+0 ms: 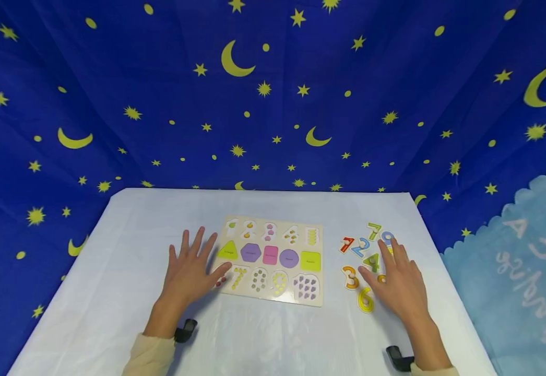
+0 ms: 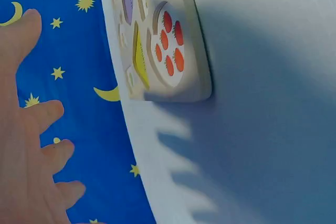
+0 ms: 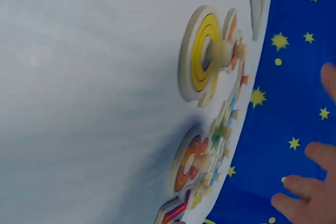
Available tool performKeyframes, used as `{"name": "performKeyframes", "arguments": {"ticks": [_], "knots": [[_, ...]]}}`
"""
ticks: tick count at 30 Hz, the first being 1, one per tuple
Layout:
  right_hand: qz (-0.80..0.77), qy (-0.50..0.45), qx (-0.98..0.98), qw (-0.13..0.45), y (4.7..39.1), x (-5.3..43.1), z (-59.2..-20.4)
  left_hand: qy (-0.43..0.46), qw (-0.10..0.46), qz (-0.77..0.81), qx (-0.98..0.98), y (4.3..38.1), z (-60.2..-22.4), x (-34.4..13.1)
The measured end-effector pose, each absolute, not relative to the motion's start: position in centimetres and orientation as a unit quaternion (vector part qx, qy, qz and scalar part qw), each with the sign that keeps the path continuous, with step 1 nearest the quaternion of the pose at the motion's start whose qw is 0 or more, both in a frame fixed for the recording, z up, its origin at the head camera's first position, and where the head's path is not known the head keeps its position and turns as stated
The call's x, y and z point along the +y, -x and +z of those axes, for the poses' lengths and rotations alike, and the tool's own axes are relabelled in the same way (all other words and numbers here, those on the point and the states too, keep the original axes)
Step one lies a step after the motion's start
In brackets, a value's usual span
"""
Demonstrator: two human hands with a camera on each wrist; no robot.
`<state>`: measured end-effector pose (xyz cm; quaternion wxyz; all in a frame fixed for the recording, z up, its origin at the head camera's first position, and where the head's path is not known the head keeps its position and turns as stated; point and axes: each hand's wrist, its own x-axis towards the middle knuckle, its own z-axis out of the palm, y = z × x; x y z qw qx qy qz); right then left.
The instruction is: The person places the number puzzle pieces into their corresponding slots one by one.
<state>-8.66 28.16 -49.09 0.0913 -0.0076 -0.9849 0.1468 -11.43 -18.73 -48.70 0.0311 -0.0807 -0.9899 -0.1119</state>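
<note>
A wooden puzzle board (image 1: pixel 271 261) lies on the table, with shapes in its middle row and number-shaped recesses above and below. Spread fingers mark my left hand (image 1: pixel 190 277), whose thumb is over the board's lower left corner; the strawberry recess (image 2: pixel 169 45) shows near it in the left wrist view. My right hand (image 1: pixel 397 284), also spread and holding nothing, hovers over the knobbed number pieces. Around it lie a red 1 (image 1: pixel 346 244), blue 2 (image 1: pixel 360 247), orange 3 (image 1: pixel 350 278), green 4 (image 1: pixel 371 262), yellow 6 (image 1: pixel 365 300) and green 7 (image 1: pixel 374 231). Other pieces are partly hidden beneath it.
A white cloth covers the table (image 1: pixel 273 339). Behind it hangs a blue curtain (image 1: pixel 160 78) with yellow moons and stars. At the right is a light blue panel (image 1: pixel 526 271) with pale lettering. Black straps (image 1: pixel 400 359) sit on both wrists.
</note>
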Motion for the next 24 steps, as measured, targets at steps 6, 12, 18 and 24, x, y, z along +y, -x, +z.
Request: {"name": "performKeyframes", "arguments": {"ticks": [6, 12, 18, 24], "knots": [[0.216, 0.053, -0.968, 0.118, 7.6, 27.6, -49.1, 0.112, -0.019, -0.214, -0.970, 11.5, -50.5, -17.9], [0.251, 0.057, -0.965, 0.050, 7.3, 26.7, -49.9, 0.080, -0.045, -0.236, -0.967, 11.2, -52.0, -18.0], [0.275, 0.038, -0.961, 0.012, 7.7, 26.3, -50.6, 0.088, -0.045, -0.233, -0.967, 11.1, -52.4, -18.4], [0.283, 0.038, -0.958, 0.003, 8.6, 25.8, -51.7, 0.102, -0.048, -0.205, -0.972, 11.4, -52.6, -18.5]]}}
